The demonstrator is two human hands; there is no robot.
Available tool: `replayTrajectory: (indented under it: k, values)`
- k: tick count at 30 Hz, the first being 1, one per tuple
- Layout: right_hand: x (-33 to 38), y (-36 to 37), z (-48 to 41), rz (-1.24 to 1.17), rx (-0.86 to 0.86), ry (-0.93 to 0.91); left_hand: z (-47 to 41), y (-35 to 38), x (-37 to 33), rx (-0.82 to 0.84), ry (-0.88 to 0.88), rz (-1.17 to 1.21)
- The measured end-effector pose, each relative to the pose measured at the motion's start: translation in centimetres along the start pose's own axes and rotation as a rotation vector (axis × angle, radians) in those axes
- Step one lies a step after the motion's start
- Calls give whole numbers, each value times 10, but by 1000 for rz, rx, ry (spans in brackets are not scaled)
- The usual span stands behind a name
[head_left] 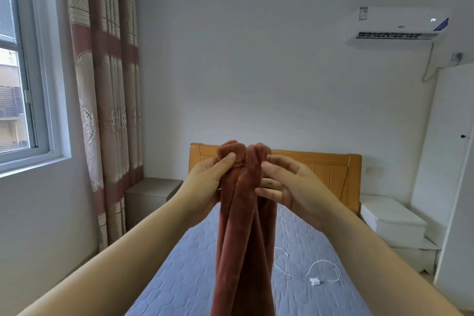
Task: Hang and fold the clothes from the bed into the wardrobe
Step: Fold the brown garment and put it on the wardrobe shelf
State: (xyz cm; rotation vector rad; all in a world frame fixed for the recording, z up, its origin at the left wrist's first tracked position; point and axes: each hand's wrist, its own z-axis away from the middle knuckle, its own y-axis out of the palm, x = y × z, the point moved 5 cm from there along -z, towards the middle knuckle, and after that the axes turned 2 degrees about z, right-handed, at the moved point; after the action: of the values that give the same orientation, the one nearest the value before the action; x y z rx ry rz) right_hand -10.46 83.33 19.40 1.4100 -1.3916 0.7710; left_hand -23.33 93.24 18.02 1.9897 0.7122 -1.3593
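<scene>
Both hands are up in front, close together, with the soft red-brown cloth (241,226) between them.

The left hand (205,178) grips the cloth near its top. Its thumb (227,160) lies flat across the front and squeezes the cloth against the fingers behind. Those fingers are hidden, so I cannot tell just how they lie.

The right hand (292,187) is about half open, and its palm faces the cloth. Its thumb (269,159) presses on the right side of the cloth near the top. Its fingers (266,183) curl in, and their tips touch the edge of the cloth. The first finger is hidden behind the cloth.

The cloth is long and thin. It hangs straight down from the hands and goes off the bottom of the picture. Its top pokes up above the thumbs in two round bumps, one by each hand. Long folds run up and down it.

Under the hands lies the bed (184,277) with a blue cover. Just behind the hands stands its wooden headboard (320,164). Below the right hand, a white cable (320,264) and a small white charger (315,282) lie on the bed.

Beyond the left hand are a grey side table (151,192), a long curtain (107,110) and a window (15,84). Beyond the right hand are a white side table (389,218) and a white door (446,149). High above the right hand, an air conditioner (400,25) hangs on the wall.
</scene>
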Motion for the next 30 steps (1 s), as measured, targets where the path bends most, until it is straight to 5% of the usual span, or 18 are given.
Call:
replayTrajectory:
  k: [4,9,14,17,20,24,30]
  values:
    - [-1,4,-2,206,-60,-128,3,5,-6,98,63,-139]
    - [1,6,-2,348,-31,-161,-4,-10,-7,-47,156,-231]
    - [27,-24,2,755,-297,-401,-6,-21,-7,-23,190,-377]
    - [20,-21,-1,788,-52,-292,-5,-18,-8,123,185,-410]
    - [6,-12,3,898,195,-158,-7,-24,-5,103,213,-483]
    - [-2,-5,10,1128,328,-151,-3,-29,-1,-1,337,-600]
    - [-25,11,12,947,449,71,-1,-29,4,24,346,-626]
